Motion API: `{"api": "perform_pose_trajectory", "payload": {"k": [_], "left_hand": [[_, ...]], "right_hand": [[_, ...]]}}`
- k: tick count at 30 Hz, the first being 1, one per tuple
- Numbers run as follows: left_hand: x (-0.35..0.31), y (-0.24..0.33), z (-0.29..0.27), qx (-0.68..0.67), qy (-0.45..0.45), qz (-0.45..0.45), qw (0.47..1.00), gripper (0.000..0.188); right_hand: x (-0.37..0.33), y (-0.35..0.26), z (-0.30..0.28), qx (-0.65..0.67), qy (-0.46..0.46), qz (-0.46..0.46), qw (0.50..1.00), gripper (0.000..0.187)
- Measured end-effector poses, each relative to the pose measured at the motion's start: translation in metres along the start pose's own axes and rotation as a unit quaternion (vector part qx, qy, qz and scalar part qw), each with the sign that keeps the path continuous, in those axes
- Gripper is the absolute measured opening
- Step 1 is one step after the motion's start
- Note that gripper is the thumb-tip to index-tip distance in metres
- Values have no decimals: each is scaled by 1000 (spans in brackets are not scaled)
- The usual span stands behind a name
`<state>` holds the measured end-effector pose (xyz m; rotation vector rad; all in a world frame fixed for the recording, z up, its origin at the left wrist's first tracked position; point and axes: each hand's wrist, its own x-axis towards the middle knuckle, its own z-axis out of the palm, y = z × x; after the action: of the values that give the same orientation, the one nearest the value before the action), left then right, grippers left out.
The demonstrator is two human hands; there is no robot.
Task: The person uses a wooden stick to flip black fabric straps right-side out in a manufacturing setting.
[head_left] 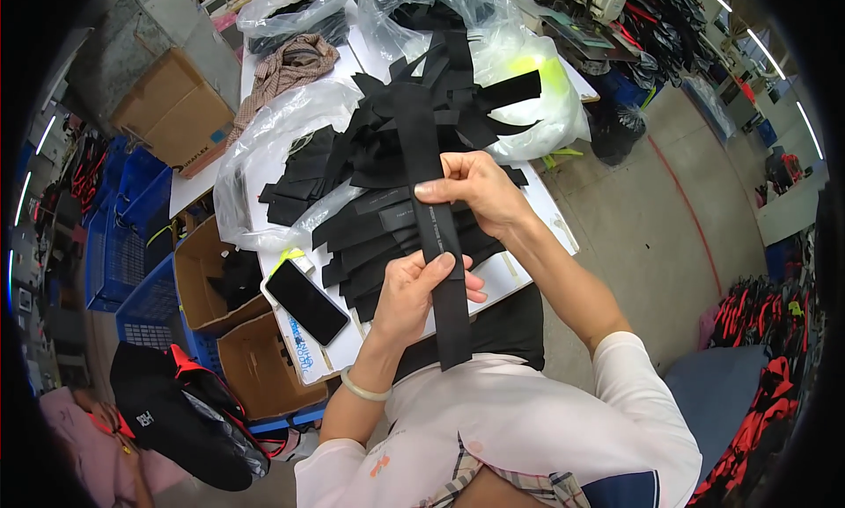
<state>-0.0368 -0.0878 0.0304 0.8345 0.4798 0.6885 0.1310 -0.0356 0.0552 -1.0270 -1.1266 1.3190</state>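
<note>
"White shirt [546,402] nearest. And the black strap [434,217]?"
"Lying from the far heap of black strips [374,147] toward it, left hand [405,295] and right hand [484,191] both pinching."
"Danger?"
"Tugged, it could drag strips along; a left-hand sweep might knock the phone [308,303] off."

Dark-screened phone [308,303], checked cloth [289,70], cardboard box [172,103], blue crates [151,301]

Head-worn fisheye, facing down, hands [482,193] [405,295] near
</note>
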Motion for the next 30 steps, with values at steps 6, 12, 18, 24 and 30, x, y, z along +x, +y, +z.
{"api": "perform_pose_trajectory", "payload": {"k": [6,12,18,24,30], "left_hand": [[13,-19,2,-38,103,46,993,19],[33,-64,8,-76,214,133,965,16],[45,-96,-3,17,247,85,965,24],[5,-62,-37,91,269,116,952,22],[34,43,-253,513,563,163,628,38]], "right_hand": [[2,12,-2,108,20,68,992,15],[-1,31,-8,47,-39,82,995,8],[23,55,-4,-261,-149,-10,954,19],[33,96,-4,-546,-77,-298,779,21],[13,98,18,-507,0,-442,740,25]]}}
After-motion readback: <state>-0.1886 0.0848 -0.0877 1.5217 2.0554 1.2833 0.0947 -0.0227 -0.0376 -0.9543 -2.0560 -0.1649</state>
